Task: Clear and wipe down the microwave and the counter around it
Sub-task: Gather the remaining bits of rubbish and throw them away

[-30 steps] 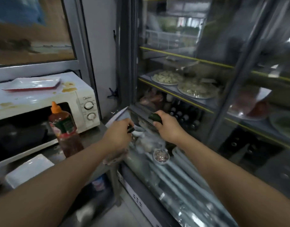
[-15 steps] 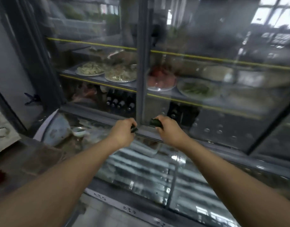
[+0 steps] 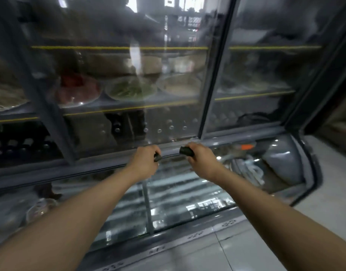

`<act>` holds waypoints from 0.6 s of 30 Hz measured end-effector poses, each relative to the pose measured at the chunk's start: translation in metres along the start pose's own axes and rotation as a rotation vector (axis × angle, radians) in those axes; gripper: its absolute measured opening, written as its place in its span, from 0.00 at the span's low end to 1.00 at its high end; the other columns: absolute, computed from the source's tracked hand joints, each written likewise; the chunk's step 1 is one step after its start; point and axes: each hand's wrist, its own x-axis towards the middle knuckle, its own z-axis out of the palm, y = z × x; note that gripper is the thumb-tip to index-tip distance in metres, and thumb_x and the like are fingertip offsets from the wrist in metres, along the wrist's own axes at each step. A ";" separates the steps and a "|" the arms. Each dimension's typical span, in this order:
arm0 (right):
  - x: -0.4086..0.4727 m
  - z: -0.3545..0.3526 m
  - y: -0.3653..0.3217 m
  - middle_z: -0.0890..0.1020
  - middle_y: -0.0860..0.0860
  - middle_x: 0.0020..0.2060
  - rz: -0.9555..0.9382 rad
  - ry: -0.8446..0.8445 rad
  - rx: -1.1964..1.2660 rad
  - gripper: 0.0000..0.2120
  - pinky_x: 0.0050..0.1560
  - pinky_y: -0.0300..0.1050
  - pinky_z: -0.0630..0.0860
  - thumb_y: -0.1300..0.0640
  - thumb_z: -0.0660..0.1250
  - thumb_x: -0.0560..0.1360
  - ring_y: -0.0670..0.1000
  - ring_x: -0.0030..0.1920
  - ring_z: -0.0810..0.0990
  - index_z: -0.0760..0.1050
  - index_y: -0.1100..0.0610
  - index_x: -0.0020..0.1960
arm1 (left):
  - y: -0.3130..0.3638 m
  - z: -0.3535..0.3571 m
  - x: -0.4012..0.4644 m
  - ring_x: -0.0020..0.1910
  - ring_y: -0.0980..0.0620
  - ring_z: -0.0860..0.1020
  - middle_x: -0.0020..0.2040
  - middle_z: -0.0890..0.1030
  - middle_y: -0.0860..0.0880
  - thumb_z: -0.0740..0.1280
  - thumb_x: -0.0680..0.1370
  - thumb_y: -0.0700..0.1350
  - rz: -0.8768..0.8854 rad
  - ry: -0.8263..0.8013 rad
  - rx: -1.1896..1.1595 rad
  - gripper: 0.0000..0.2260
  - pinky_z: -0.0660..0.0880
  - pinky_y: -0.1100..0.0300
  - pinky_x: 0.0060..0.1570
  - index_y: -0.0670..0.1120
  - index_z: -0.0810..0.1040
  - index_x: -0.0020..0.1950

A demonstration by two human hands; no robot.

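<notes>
The microwave and its counter are out of view. Both arms reach forward over a glass display fridge (image 3: 211, 90). My left hand (image 3: 143, 163) is closed around a small dark object (image 3: 158, 157) that pokes out of the fist. My right hand (image 3: 200, 157) is closed around a dark rounded object (image 3: 185, 151). The two fists sit side by side, a little apart, just above the fridge's grey ledge (image 3: 236, 140). What the dark objects are cannot be made out.
Behind the sliding glass doors, shelves hold plates of food (image 3: 131, 89) and dark bottles (image 3: 117, 128). A lower curved glass case (image 3: 187, 194) holds bags and bowls. Pale tiled floor (image 3: 324, 222) lies to the right and below.
The view has swung right: the microwave, sauce bottle and counter have left the frame and the fridge's right end has come in. Both hands keep the same closed grip side by side.
</notes>
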 end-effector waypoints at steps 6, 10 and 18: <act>-0.053 -0.057 0.083 0.77 0.59 0.55 0.198 0.149 -0.034 0.12 0.42 0.39 0.60 0.62 0.62 0.77 0.59 0.56 0.74 0.72 0.61 0.60 | 0.095 0.051 0.027 0.48 0.48 0.77 0.52 0.80 0.46 0.68 0.73 0.38 0.210 -0.105 0.010 0.11 0.70 0.63 0.45 0.46 0.77 0.54; -0.092 -0.102 0.140 0.78 0.60 0.55 0.297 0.219 -0.019 0.14 0.51 0.45 0.68 0.62 0.63 0.76 0.60 0.57 0.74 0.72 0.60 0.61 | 0.174 0.088 0.037 0.54 0.47 0.77 0.56 0.80 0.46 0.68 0.72 0.39 0.332 -0.152 0.037 0.14 0.71 0.64 0.49 0.47 0.77 0.58; -0.189 -0.197 0.275 0.77 0.57 0.49 0.479 0.311 -0.016 0.09 0.46 0.46 0.70 0.62 0.61 0.76 0.58 0.51 0.76 0.73 0.58 0.56 | 0.354 0.186 0.036 0.50 0.47 0.78 0.53 0.80 0.45 0.66 0.73 0.38 0.473 -0.235 0.021 0.12 0.72 0.63 0.45 0.48 0.77 0.55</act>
